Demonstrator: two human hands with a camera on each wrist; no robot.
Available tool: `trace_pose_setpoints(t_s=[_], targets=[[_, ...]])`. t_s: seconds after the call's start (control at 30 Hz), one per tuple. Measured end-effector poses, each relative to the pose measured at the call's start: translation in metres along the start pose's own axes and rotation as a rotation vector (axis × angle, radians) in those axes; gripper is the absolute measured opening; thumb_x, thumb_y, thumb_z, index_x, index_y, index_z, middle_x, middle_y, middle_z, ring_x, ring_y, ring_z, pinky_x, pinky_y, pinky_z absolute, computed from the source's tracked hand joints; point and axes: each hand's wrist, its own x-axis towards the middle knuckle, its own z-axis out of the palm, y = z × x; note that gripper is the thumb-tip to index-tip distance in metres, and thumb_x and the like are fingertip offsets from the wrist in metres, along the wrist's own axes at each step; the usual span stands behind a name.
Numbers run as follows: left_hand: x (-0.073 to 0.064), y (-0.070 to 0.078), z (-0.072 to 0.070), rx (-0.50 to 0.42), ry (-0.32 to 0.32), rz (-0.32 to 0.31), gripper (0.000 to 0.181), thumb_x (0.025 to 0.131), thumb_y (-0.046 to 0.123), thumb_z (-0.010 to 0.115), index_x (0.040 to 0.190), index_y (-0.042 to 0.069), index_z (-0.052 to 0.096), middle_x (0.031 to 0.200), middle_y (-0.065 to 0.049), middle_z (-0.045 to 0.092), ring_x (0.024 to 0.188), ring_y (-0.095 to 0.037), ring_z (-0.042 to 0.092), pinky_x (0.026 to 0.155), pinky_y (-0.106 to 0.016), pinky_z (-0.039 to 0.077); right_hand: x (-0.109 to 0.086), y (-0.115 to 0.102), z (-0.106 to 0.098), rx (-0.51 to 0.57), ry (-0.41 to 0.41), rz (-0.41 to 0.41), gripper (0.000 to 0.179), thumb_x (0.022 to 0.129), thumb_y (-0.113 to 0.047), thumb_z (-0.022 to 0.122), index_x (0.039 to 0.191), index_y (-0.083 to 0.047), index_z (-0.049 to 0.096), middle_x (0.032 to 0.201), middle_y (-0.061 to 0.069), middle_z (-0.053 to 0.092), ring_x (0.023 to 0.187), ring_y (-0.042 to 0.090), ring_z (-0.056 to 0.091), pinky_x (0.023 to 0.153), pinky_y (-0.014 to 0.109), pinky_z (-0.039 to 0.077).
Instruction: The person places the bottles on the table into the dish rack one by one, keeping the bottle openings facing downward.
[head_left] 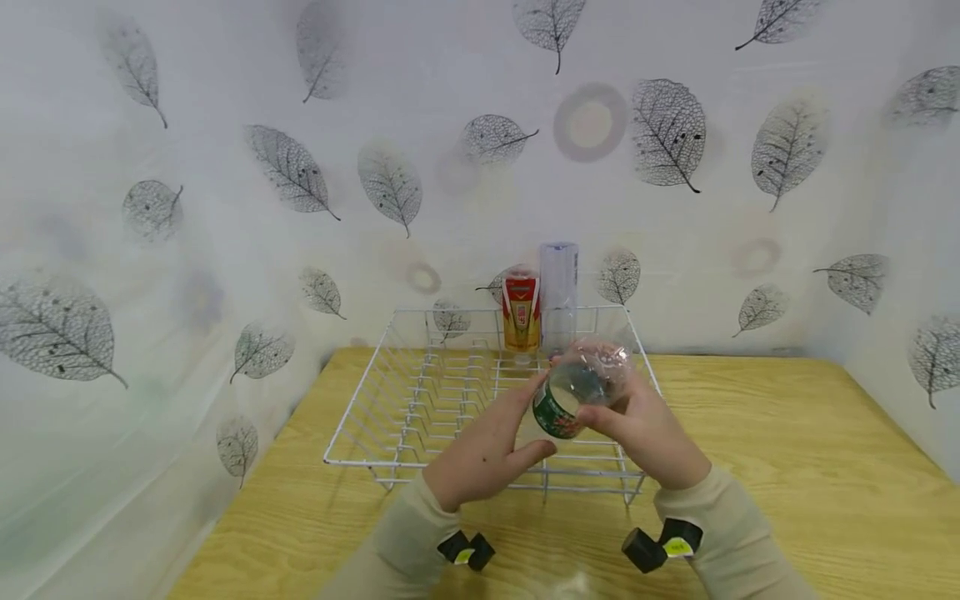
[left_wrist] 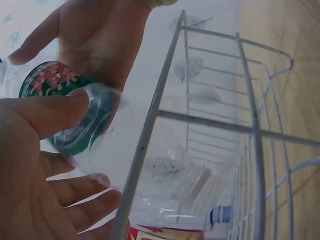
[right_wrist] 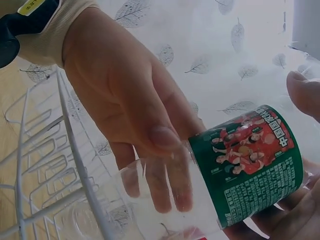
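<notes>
A clear plastic bottle [head_left: 561, 415] with a green label is held tilted above the front of a white wire dish rack [head_left: 483, 462]. My right hand [head_left: 660, 433] grips its clear part, thumb near the label's edge; the right wrist view shows the fingers through the plastic of the bottle [right_wrist: 250, 160]. My left hand [head_left: 480, 454] is beside the labelled end, its thumb spread away from the bottle. In the left wrist view, the left hand [left_wrist: 102, 37] has its fingers partly hidden behind the label.
At the back of the rack stand a red-and-yellow container [head_left: 521, 312] and a tall clear bottle [head_left: 559, 283]. The rack sits on a wood-grain table [head_left: 787, 467]. A leaf-patterned sheet [head_left: 487, 67] hangs behind and at both sides.
</notes>
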Motion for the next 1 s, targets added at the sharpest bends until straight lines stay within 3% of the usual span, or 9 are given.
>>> trace_pose_setpoints(t_s=[0.1,0.23,0.27,0.37,0.47,0.53,0.8,1.0], targets=[[-0.003,-0.003,-0.006,0.026,0.007,-0.019,0.08,0.101,0.041,0.062,0.164,0.019,0.017,0.162,-0.006,0.033,0.146,-0.023,0.033,0.115,-0.048,0.035,0.0,-0.002,-0.005,0.005,0.005,-0.004,0.055,0.1,-0.015,0.067,0.147,-0.009,0.041,0.141,0.02,0.049,0.118,0.036,0.059,0.074,0.047,0.061],[-0.008,-0.009,-0.022,0.081,0.055,-0.066,0.077,0.102,0.042,0.06,0.164,0.019,0.019,0.164,-0.007,0.028,0.148,-0.026,0.03,0.117,-0.049,0.031,-0.001,-0.007,-0.012,-0.02,0.034,0.02,0.053,0.1,-0.012,0.066,0.147,-0.011,0.041,0.139,0.016,0.052,0.118,0.038,0.058,0.076,0.047,0.06],[-0.01,-0.012,-0.027,0.103,0.072,-0.084,0.076,0.103,0.042,0.059,0.164,0.019,0.019,0.164,-0.008,0.028,0.143,-0.029,0.039,0.114,-0.05,0.036,-0.001,-0.008,-0.014,-0.021,0.038,0.022,0.053,0.099,-0.01,0.065,0.147,-0.01,0.041,0.139,0.016,0.052,0.118,0.039,0.058,0.078,0.046,0.06],[-0.016,-0.021,-0.044,0.133,0.109,-0.14,0.073,0.104,0.038,0.058,0.163,0.017,0.021,0.164,-0.01,0.028,0.143,-0.032,0.038,0.114,-0.053,0.034,-0.002,-0.01,-0.02,-0.021,0.047,0.028,0.051,0.1,-0.008,0.064,0.146,-0.013,0.042,0.139,0.016,0.053,0.117,0.037,0.059,0.079,0.045,0.06],[-0.022,-0.034,-0.06,0.169,0.14,-0.203,0.071,0.104,0.036,0.059,0.162,0.013,0.025,0.163,-0.013,0.03,0.144,-0.036,0.036,0.114,-0.056,0.033,-0.003,-0.01,-0.027,-0.011,0.058,0.031,0.05,0.1,-0.007,0.062,0.145,-0.012,0.043,0.138,0.016,0.053,0.113,0.035,0.062,0.078,0.045,0.06],[-0.025,-0.043,-0.069,0.184,0.147,-0.253,0.071,0.104,0.035,0.06,0.161,0.01,0.027,0.162,-0.015,0.029,0.148,-0.036,0.027,0.117,-0.057,0.027,-0.004,-0.011,-0.03,-0.014,0.071,0.043,0.049,0.101,-0.006,0.061,0.146,-0.013,0.043,0.139,0.018,0.053,0.112,0.033,0.063,0.079,0.044,0.06],[-0.051,-0.092,-0.095,0.348,0.178,-0.447,0.072,0.1,0.031,0.065,0.156,-0.001,0.032,0.157,-0.027,0.032,0.144,-0.047,0.028,0.116,-0.063,0.024,-0.003,-0.01,-0.032,-0.055,0.085,0.062,0.054,0.101,-0.009,0.063,0.149,-0.012,0.039,0.14,0.018,0.052,0.117,0.031,0.062,0.087,0.04,0.058],[-0.06,-0.111,-0.104,0.306,0.134,-0.564,0.083,0.1,0.032,0.064,0.16,-0.002,0.018,0.159,-0.033,0.021,0.144,-0.052,0.022,0.115,-0.066,0.022,-0.003,-0.009,-0.032,-0.061,0.088,0.08,0.058,0.099,-0.002,0.06,0.151,-0.015,0.038,0.141,0.016,0.052,0.117,0.032,0.062,0.087,0.04,0.058]])
